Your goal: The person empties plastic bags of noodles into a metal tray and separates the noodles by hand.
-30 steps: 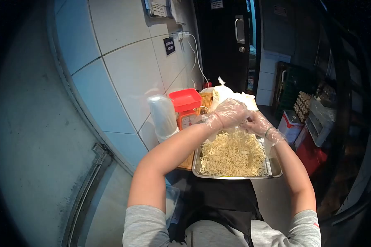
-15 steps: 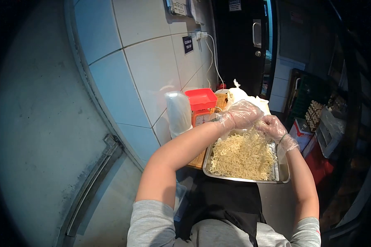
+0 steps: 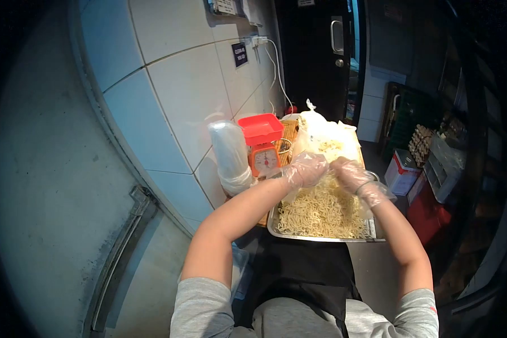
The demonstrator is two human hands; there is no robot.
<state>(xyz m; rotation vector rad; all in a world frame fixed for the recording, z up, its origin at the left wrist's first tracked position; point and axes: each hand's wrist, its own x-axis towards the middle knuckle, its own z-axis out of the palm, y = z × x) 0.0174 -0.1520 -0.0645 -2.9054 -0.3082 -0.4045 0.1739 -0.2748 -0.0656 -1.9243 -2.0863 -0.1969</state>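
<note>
Both my hands wear clear plastic gloves and are close together above the far part of a metal tray point(image 3: 328, 240) heaped with pale yellow noodles point(image 3: 321, 214). My left hand point(image 3: 308, 169) has its fingers closed in a pinch. Just to its right, my right hand point(image 3: 352, 174) is also closed, with its fingers turned toward the left hand. Between and below them is thin see-through film that looks like a clear plastic bag, hard to separate from the gloves and noodles. The fingertips are partly hidden.
Left of the tray stand an orange dial scale point(image 3: 265, 160) with a red basin point(image 3: 260, 128) on top, and a stack of wrapped clear plastic point(image 3: 228, 152). White plastic bags point(image 3: 327, 132) lie beyond the tray. Egg trays point(image 3: 420, 145) and a red-and-white box point(image 3: 401, 172) are at right.
My hands have lowered and drawn slightly apart, and the right has turned toward the left. The view has shifted, showing more of the white bags beyond the tray.
</note>
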